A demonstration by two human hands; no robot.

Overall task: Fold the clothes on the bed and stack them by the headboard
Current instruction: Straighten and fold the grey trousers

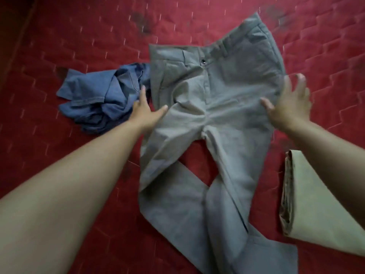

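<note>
Grey trousers lie spread front-up on the red quilted bed, waistband at the far end and legs running toward me. My left hand lies flat with spread fingers on the trousers' left hip edge. My right hand is spread open over the right hip edge, fingers straight. A crumpled blue garment lies just left of the trousers, beside my left hand. A folded beige garment lies at the right, partly hidden by my right forearm.
The red mattress cover stretches around the clothes on all sides. A dark edge of the bed runs along the far left. The headboard is not in view.
</note>
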